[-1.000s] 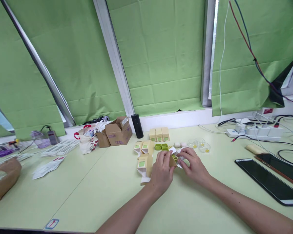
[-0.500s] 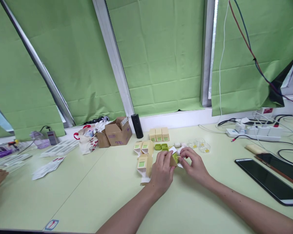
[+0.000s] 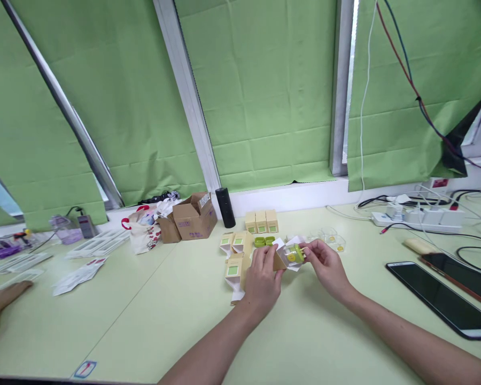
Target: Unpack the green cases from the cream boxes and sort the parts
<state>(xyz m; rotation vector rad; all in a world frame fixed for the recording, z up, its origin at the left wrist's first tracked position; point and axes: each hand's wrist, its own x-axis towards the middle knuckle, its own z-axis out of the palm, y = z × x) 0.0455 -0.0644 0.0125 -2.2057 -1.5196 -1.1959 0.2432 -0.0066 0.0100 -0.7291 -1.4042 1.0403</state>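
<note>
Pale green desk point(image 3: 144, 331). My left hand point(image 3: 262, 278) grips an open tan cardboard box point(image 3: 279, 261); right hand point(image 3: 326, 268) pinches the pale-yellow loop point(image 3: 303, 250) of a clear, green-capped plastic container point(image 3: 294, 254) at the box's mouth, between my hands, nearer the right, long axis crosswise.

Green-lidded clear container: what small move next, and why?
Probably ease the green-lidded clear plastic container farther from the tan cardboard box: the right hand pinches the container's pale loop, the left hand holds the box, and more container shows than a moment ago.
</note>
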